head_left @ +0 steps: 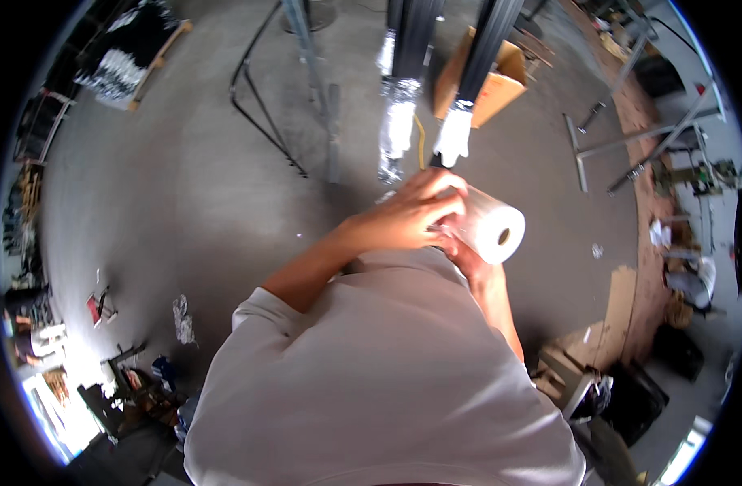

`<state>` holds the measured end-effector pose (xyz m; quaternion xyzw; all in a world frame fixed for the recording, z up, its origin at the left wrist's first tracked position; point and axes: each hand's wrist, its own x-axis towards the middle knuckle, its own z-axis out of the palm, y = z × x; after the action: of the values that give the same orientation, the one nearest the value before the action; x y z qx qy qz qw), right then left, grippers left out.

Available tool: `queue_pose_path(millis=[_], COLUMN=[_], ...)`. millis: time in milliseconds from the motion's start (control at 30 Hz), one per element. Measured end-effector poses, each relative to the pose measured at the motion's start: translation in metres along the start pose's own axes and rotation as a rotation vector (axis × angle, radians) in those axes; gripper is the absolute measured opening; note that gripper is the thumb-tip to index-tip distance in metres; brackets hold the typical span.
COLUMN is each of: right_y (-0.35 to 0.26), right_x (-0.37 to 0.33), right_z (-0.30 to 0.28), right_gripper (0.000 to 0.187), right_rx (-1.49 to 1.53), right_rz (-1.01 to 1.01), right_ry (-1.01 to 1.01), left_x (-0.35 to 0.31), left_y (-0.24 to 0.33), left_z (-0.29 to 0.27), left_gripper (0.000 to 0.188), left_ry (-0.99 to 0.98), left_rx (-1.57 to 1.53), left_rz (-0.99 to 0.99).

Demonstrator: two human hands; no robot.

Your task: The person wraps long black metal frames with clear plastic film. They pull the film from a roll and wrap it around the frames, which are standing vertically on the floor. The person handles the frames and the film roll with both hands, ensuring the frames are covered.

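Note:
A roll of clear stretch film (490, 224) with a brown core is held in front of my chest, its open end facing right. My left hand (415, 212) has its fingers bent against the roll's left end; whether it pinches loose film there is hard to see. From below, my right hand (470, 257) grips the roll, its fingers partly hidden. Just beyond my hands, a black bar (480, 61) has its near end wrapped in white, shiny film (452, 138). Left of it, another set of black bars (410, 53) is wrapped in film at its near end.
An open cardboard box (500, 91) stands on the floor behind the bars. Metal stand legs (312, 73) rise at the far left, and a grey metal frame (630, 150) is at the right. Wrapped goods lie on a pallet (156, 69). Crumpled film (183, 320) lies on the floor.

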<state>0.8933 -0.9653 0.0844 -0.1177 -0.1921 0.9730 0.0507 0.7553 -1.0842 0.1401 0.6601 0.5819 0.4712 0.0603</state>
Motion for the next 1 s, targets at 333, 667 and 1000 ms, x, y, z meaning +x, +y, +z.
queue_pose_path(millis=[333, 667, 1000], right_y=[0.006, -0.062, -0.128], right_x=[-0.004, 0.049, 0.112], right_z=[0.036, -0.051, -0.100], right_gripper=[0.060, 0.066, 0.065], right_rx=[-0.570, -0.004, -0.392], right_rz=[-0.516, -0.356, -0.299], right_ry=[0.396, 0.234, 0.307], left_x=[0.003, 0.061, 0.072], left_y=[-0.034, -0.106, -0.183], left_z=[0.049, 0.093, 0.109], left_gripper=[0.012, 0.010, 0.016], left_ry=[0.487, 0.545, 0.811], left_rx=[-0.636, -0.176, -0.364], left_rz=[-0.499, -0.670, -0.859])
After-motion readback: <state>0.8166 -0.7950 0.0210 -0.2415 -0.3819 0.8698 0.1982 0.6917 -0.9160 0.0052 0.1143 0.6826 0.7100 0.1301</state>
